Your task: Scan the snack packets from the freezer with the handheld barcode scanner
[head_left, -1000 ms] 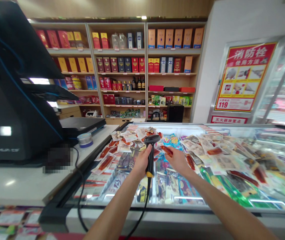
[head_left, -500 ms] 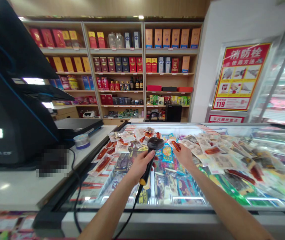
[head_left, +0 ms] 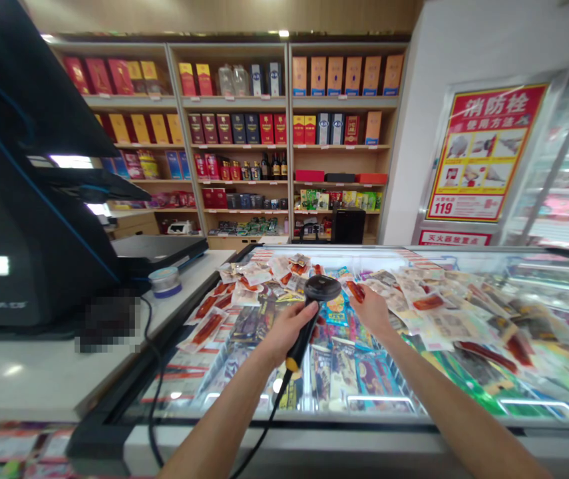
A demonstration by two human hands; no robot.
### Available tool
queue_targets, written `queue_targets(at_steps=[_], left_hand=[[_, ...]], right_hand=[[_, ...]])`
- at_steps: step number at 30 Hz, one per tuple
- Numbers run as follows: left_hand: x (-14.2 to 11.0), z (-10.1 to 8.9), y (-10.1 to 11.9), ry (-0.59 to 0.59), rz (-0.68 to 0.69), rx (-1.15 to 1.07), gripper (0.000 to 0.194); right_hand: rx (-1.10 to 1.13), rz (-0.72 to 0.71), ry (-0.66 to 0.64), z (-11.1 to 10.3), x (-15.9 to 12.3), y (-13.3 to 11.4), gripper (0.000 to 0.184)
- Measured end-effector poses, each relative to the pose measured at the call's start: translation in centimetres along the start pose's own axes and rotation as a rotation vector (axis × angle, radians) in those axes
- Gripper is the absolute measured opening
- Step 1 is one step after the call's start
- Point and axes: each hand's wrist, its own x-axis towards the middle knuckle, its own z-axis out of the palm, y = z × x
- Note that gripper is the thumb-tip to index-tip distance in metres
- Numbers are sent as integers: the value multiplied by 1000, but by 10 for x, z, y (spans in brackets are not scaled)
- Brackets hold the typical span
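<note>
My left hand [head_left: 291, 327] is wrapped round the grip of a black barcode scanner [head_left: 322, 287], whose head points forward over the freezer's glass top. A cable runs from the yellow-ended handle down toward me. In my right hand [head_left: 375, 310], pinched between thumb and fingers, is a small clear packet of reddish-brown snack [head_left: 356, 291], just right of the scanner head. Many similar vacuum packets [head_left: 428, 303] lie spread over the glass to the right. More packets [head_left: 209, 327] lie to the left. Bagged frozen goods [head_left: 344, 369] show through the glass beneath my hands.
At the left, a black checkout terminal [head_left: 29, 219] stands on a white counter [head_left: 19, 372], near a roll of tape [head_left: 165, 282] and a flat black scale [head_left: 169, 250]. Shelves [head_left: 289, 103] of boxes and bottles line the back wall. A red poster [head_left: 486, 153] hangs at right.
The scanner in my left hand has shifted slightly right, closer to the packet. My right hand keeps its pinch on the packet, nearly in the same place.
</note>
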Motion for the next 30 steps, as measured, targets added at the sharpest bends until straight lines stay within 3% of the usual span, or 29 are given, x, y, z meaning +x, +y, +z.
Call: queue_targets(at_steps=[13,17,20,24,26,28,30], left_hand=[[-1,-6,1,2,-10,49,36],[1,-8,0,-20,-19,51,35],[2,-22,-1,22,-4,56,35],[0,-55,0,181,-5,75,38],[-2,-69,2,236,-17,54,38],[-4,-77,3,256,-16,21,38],[-5,-79,4,271,-5,-4,37]], right_hand=[[-16,-28,26,9,-1,1,28],[-60,-17,21,2,3,0,30],[-144,39,59,-19,17,19,37],[-353,205,19,-60,41,71,37],[-486,284,72,-72,49,88,39],[-535,252,181,-71,53,82,43],[-447,117,187,-53,54,52,44]])
